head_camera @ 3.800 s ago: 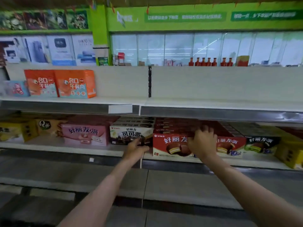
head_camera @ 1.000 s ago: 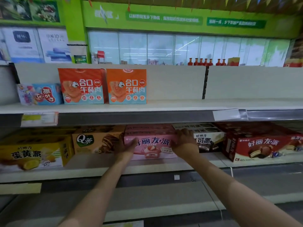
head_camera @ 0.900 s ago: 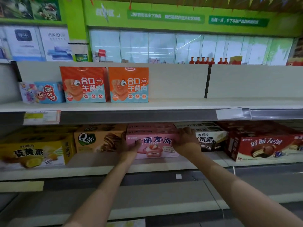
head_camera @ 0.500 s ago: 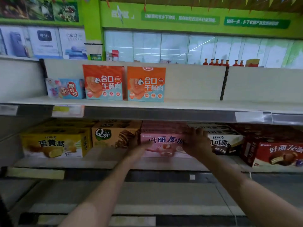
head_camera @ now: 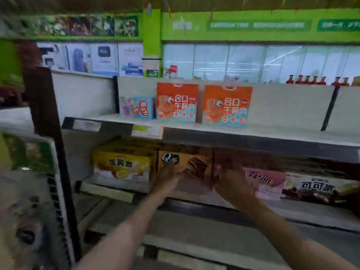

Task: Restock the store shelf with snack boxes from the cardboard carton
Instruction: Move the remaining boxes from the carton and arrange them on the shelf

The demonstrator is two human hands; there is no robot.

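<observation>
Brown Q-branded snack box [head_camera: 186, 164] sits on the middle shelf [head_camera: 253, 206], front face out, between a yellow egg-yolk-pie box [head_camera: 122, 166] on its left and a pink pie box [head_camera: 266, 182] on its right. Left hand [head_camera: 167, 177] is at the brown box's lower front, fingers reaching toward it; frame is motion-blurred, so contact and finger curl can't be told. Right hand [head_camera: 232, 184] is in front of the seam between brown and pink boxes, covering the pink box's left end; grip there also can't be told, too smeared. Both forearms are bare and extend up from the bottom edge. Right of the pink box is a dark cocoa-pie box [head_camera: 319, 190]. Upper shelf [head_camera: 282, 134] carries 2 orange luncheon-meat boxes [head_camera: 200, 103] side by side, with a small blue box [head_camera: 139, 107] just left of them. Dark upright post [head_camera: 48, 133] ends the shelving on the left. Green signage [head_camera: 253, 24] runs along the back wall, with red-capped bottles [head_camera: 307, 79] below it.
</observation>
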